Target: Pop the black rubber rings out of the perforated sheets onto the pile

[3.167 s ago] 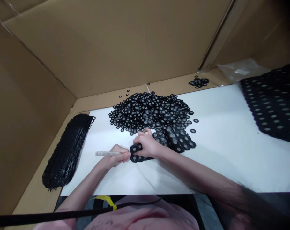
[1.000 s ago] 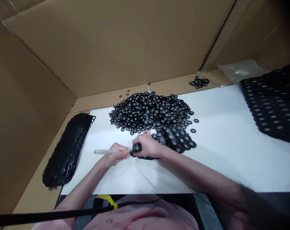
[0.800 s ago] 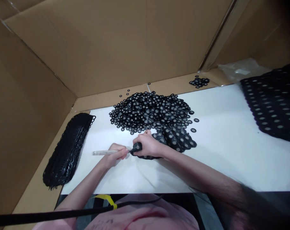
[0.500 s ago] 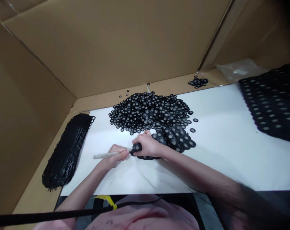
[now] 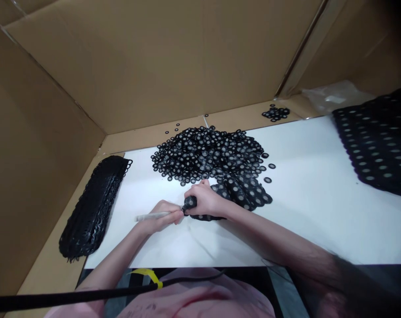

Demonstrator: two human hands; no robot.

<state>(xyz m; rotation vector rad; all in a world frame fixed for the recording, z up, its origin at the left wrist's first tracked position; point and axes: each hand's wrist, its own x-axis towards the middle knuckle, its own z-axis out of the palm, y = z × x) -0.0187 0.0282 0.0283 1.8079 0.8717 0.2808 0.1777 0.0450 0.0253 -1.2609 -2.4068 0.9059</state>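
My left hand (image 5: 163,215) is closed around a thin white pen-like tool (image 5: 150,216), whose tip end is at the edge of a black sheet with pale round spots (image 5: 249,194). My right hand (image 5: 203,199) grips that sheet, and a folded part of it bulges out between thumb and fingers. The rest of the sheet lies to the right, partly under my right hand and wrist. Just behind both hands is a large heap of small black rings and discs (image 5: 203,152). What the tool's tip touches is too small to tell.
At the left lies a long stack of black perforated strips (image 5: 94,203). Larger black dotted sheets (image 5: 379,141) are at the right, near a clear plastic bag (image 5: 335,95). A small ring pile (image 5: 275,113) sits at the back. Cardboard walls (image 5: 174,62) surround the white work surface (image 5: 306,198).
My left hand and the tool have shifted slightly right, and the tool's back end lies closer to the hand. My right hand keeps its grip on the sheet. The whole view has moved a little.
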